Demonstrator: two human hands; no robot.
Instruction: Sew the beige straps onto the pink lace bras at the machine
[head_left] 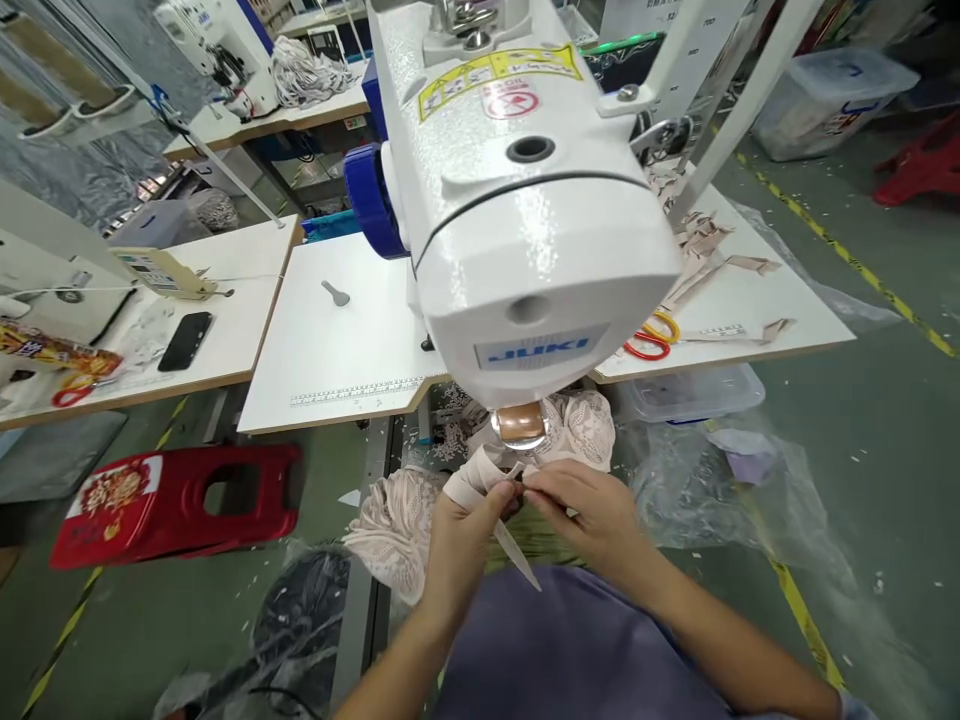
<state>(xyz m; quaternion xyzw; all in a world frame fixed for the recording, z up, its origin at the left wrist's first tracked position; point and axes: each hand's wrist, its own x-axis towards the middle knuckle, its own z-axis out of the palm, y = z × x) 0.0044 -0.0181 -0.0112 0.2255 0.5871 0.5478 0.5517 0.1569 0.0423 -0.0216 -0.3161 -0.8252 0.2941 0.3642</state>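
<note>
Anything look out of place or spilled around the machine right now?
Nothing looks damaged. Pale scraps litter the floor under the sewing machine, and lace fabric hangs loose beside the left hand. It and the right hand both pinch the beige strip.

Sewing machine [525,230]: glossy white; blue label [531,352] with pale lettering; yellow warning sticker [499,82] with a red circle; blue handwheel [367,195].
Desk [337,340]: white top, tan edge.
Elastic strap [472,478]: pale beige, plain.
Lace fabric [394,520]: blush pink, floral openwork.
Scissors [651,338]: one red and one yellow handle.
Phone [185,340]: black.
Stool [172,505]: red, with a gold-and-white flower print.
Floor [862,420]: grey-green, with yellow-and-black striped tape [847,255].
</note>
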